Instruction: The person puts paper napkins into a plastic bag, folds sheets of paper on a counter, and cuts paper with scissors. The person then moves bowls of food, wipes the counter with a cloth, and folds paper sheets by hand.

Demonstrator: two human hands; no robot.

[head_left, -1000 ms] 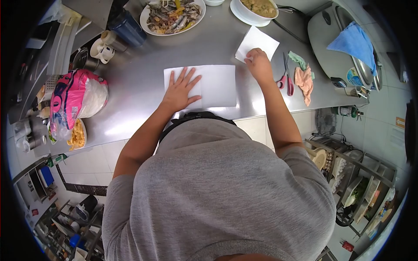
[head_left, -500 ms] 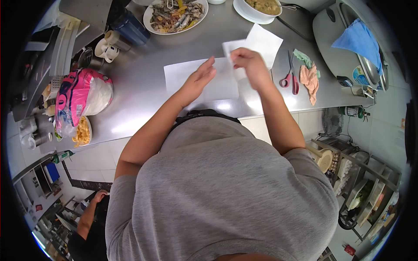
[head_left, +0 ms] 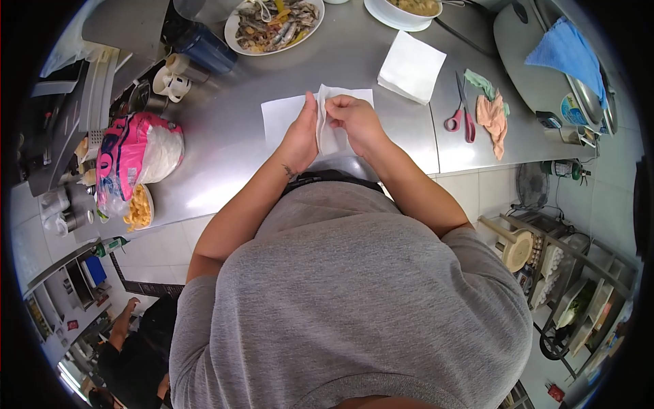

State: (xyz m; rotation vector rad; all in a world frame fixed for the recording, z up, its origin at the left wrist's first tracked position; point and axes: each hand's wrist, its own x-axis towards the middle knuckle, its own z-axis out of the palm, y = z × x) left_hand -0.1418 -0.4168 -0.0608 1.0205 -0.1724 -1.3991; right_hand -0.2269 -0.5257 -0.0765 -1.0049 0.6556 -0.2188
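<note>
A white paper napkin point(head_left: 331, 142) stands upright between my two hands, over a flat white paper sheet point(head_left: 278, 120) on the steel counter. My left hand point(head_left: 302, 131) is pressed along the napkin's left side, its thumb pointing away from me; some of its fingers are hidden. On the other side, my right hand point(head_left: 357, 124) pinches the napkin with bent fingers. To the right lies a stack of white napkins point(head_left: 412, 68). Red-handled scissors point(head_left: 461, 121) rest beyond the stack.
Green and peach cloths point(head_left: 492, 119) lie beside the scissors. At the back are a plate of fish point(head_left: 274, 27) and a bowl of soup point(head_left: 413, 7). A pink plastic bag point(head_left: 131, 153) and a yellow-filled bowl point(head_left: 139, 206) are at left. Another person point(head_left: 139, 347) is behind, lower left.
My right hand has moved left from beside the napkin stack, bringing the napkin against my left hand. The other person at lower left has shifted position.
</note>
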